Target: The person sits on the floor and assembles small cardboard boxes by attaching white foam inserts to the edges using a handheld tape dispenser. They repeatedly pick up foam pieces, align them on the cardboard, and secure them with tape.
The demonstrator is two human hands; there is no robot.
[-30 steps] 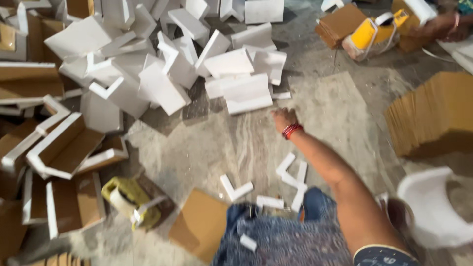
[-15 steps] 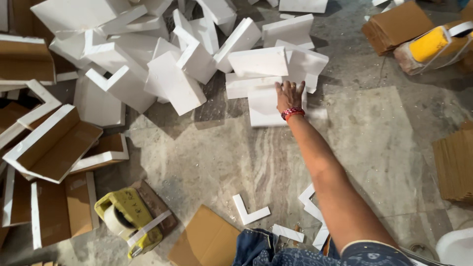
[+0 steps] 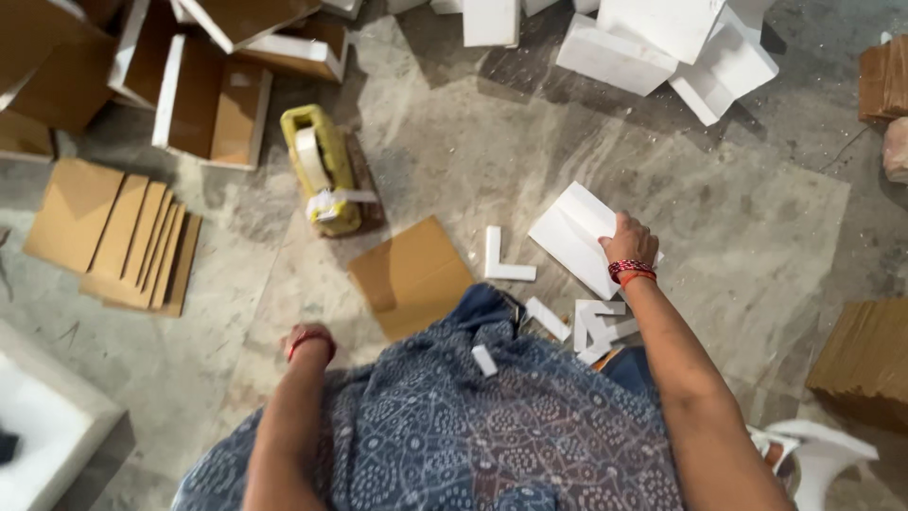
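**White foam slab held at the right hand, floor strewn with foam and cardboard**

The grey stone floor (image 3: 757,218) fills the view, worn and dusty. Across the top, from 11 to 1 o'clock, lies a heap of white foam blocks (image 3: 662,38). At 10 o'clock sit foam-edged cardboard trays (image 3: 213,104), and below them at 9 o'clock a fanned stack of brown cardboard sheets (image 3: 118,237). At 4 o'clock, by the right edge, is another stack of cardboard (image 3: 865,360). A single cardboard square (image 3: 409,274) lies just left of centre, touching the blue patterned cloth (image 3: 454,426) over the person's lap at 6 o'clock.

The white foam slab (image 3: 572,232) lies just right of centre, at about 2 o'clock from the lap, tilted as a diamond and resting on the floor. The right hand (image 3: 629,241) is on its right corner, its grip closed on the slab's edge, with red bangles at the wrist. The left hand (image 3: 307,339) hangs at 8 o'clock over bare floor, near the cardboard square; its fingers are hidden behind the wrist, so I cannot tell its grip.

At 11 o'clock from the slab stands a yellow tape dispenser (image 3: 322,170). A white L-shaped foam piece (image 3: 501,263) lies just beside the slab's left corner, and small foam scraps (image 3: 591,326) sit below it, near the knee.
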